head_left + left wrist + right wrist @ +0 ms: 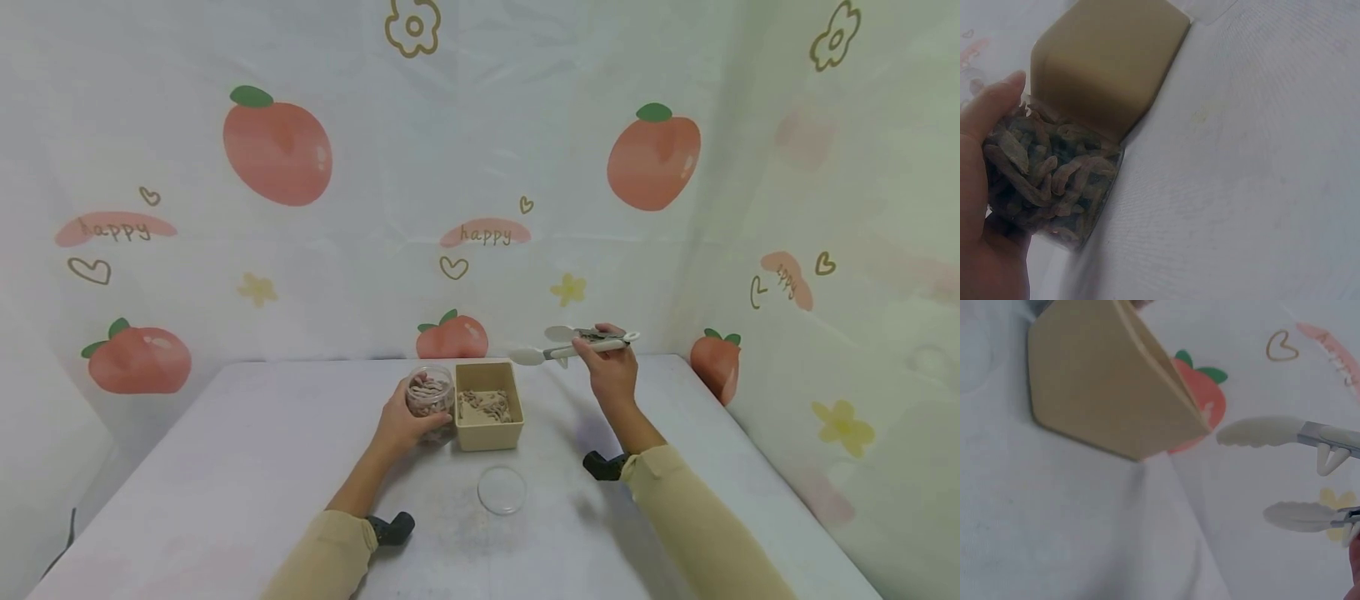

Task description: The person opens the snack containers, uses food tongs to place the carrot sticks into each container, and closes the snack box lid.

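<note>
My left hand (402,427) grips a clear jar (431,392) around its side; in the left wrist view the jar (1054,175) is packed with brownish, twisted dried strips. Right beside it stands a beige rectangular box (489,437), with some of the same strips (487,405) lying on its bottom. To the right of the box, raised above the table, my right hand (615,373) holds a pair of white and grey tongs (592,346). The two white tips of the tongs (1260,431) stand apart, and nothing shows between them in the right wrist view.
A round clear lid (502,490) lies flat on the white table (247,483), in front of the box. Behind the table's far edge hangs a white backdrop (360,275) printed with fruit, and it continues along the right side.
</note>
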`<state>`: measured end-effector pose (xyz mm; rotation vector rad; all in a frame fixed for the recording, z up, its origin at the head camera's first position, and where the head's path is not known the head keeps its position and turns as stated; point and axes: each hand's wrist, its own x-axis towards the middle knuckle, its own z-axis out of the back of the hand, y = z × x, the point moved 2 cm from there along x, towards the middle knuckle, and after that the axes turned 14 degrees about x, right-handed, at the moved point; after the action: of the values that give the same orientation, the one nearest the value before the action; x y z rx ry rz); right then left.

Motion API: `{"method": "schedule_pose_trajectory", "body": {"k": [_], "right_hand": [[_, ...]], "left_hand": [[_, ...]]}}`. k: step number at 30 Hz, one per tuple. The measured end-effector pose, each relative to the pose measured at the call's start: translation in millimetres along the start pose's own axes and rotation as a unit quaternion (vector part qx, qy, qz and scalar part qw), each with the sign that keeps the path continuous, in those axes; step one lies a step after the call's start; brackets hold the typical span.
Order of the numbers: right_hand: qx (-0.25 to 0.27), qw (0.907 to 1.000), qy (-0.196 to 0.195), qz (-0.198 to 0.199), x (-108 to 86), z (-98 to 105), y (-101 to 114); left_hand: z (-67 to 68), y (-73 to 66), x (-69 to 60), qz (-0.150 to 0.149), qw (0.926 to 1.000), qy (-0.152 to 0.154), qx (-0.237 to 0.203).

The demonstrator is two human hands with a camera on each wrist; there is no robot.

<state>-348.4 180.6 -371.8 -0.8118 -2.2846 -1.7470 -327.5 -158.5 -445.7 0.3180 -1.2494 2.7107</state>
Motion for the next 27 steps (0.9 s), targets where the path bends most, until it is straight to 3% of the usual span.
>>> {"method": "schedule_pose_trajectory", "body": {"k": [13, 21, 27], "right_hand": [[-0.025, 0.9989, -0.04, -0.003, -4.0, 31, -37], [-0.062, 0.9966, -0.036, -0.042, -12.7, 51, -48], [-0.147, 0.9879, -0.015, -0.047, -22.5, 66, -42]], "left_hand": [[-1.9, 3.1, 1.8, -0.007, 0.9999, -0.005, -0.012], [-0.9, 0.9, 1.8, -0.004, 0.9999, -0.008, -0.01], [-1.2, 3.0, 1.7, 0.002, 1.0, -0.004, -0.007]]}}
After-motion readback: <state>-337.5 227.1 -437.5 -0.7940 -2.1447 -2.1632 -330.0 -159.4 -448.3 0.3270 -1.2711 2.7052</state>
